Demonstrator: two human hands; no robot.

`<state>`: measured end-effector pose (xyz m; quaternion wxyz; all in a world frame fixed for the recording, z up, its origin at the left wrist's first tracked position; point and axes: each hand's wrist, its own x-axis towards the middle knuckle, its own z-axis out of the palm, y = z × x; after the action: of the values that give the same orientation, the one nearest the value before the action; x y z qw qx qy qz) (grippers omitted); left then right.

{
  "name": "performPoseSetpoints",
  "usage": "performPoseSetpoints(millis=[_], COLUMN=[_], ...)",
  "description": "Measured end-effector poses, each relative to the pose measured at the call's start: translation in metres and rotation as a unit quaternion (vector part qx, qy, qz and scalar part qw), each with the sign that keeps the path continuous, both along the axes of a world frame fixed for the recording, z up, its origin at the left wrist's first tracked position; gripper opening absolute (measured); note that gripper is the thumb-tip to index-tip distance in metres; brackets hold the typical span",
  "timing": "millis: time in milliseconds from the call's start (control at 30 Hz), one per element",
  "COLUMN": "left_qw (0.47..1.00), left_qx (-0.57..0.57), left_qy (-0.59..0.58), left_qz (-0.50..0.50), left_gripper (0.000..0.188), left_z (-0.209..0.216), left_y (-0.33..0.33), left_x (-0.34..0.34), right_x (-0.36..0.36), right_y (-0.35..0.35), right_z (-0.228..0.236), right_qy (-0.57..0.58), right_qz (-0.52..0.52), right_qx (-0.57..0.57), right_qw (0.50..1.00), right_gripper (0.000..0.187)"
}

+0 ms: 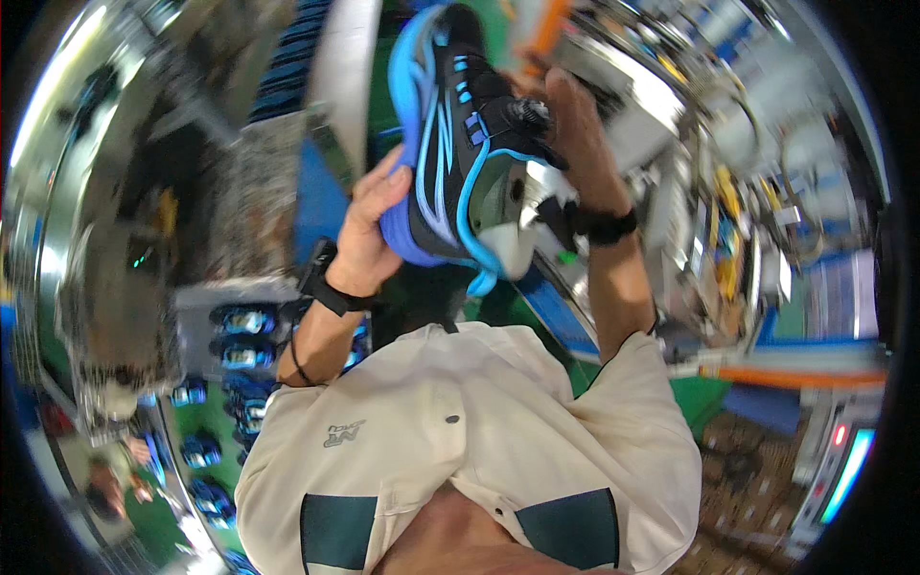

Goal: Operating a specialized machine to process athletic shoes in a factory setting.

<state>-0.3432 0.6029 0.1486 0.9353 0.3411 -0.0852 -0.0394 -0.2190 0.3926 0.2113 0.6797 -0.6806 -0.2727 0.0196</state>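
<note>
A black sports shoe (pixel 446 144) with bright blue trim and a blue-to-purple sole hangs in front of me, toe pointing away and heel nearest me. My left hand (pixel 369 216) grips it by the sole near the heel, thumb laid against the purple edge. The collar faces right, and a grey-green and white insert (pixel 498 201), perhaps a shoe last, fills the opening. At the laces and tongue, my right hand (pixel 580 134) is curled, its fingertips partly hidden and blurred. What those fingers pinch I cannot make out. A blue heel tab (pixel 482 284) sticks out toward me.
Blurred machinery (pixel 728 192) with tubes and metal parts runs along the right. On the left stands a metal machine (pixel 120 297); several similar shoes (pixel 244 335) lie on racks at lower left. An orange bar (pixel 548 34) shows beyond my right hand. Another person (pixel 105 484) is at lower left.
</note>
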Motion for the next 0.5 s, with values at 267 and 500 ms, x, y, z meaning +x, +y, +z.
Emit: performPoseSetpoints(millis=[267, 500], left_qw=[0.989, 0.959], left_qx=[0.137, 0.187], left_qy=[0.04, 0.012], left_qz=[-0.044, -0.212], left_gripper=[0.063, 0.063], left_z=[-0.018, -0.042], left_y=[-0.262, -0.414], left_x=[0.071, 0.129], right_x=[-0.067, -0.098], right_y=[-0.197, -0.372], right_z=[-0.09, -0.093], right_qy=[0.085, 0.102], right_qz=[-0.373, -0.509], right_qx=[0.21, 0.092], right_qw=[0.9, 0.85], right_gripper=[0.059, 0.065])
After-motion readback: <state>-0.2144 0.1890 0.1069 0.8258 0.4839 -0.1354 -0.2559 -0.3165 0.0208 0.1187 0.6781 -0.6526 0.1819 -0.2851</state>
